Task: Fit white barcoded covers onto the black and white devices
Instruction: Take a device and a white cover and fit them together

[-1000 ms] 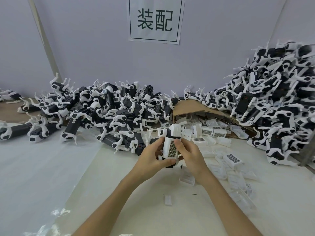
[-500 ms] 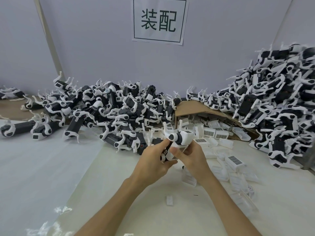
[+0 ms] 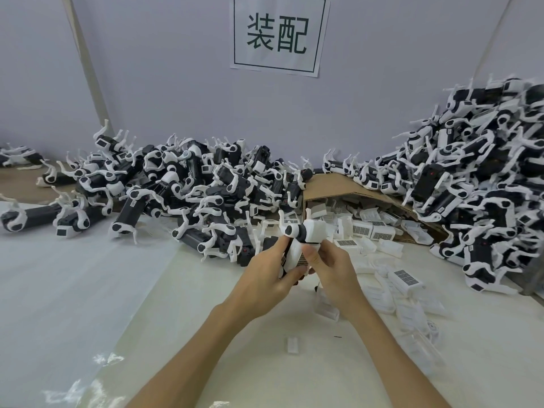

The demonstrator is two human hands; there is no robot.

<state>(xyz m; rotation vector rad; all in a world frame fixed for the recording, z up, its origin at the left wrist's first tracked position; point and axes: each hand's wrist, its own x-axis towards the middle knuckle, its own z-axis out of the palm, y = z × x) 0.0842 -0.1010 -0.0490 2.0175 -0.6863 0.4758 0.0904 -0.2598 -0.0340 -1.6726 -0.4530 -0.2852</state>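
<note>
Above the middle of the table (image 3: 164, 304), lifted clear of it, one black and white device (image 3: 312, 231) stands nearly upright with a white barcoded cover (image 3: 294, 256) along its body. The left hand (image 3: 265, 278) grips the lower body; the right hand (image 3: 331, 269) pinches the cover's edge. Seating it well likely means squaring the cover first, then pressing evenly until flush. Loose covers (image 3: 404, 278) lie toward the right edge, and device piles (image 3: 191, 195) along the back.
</note>
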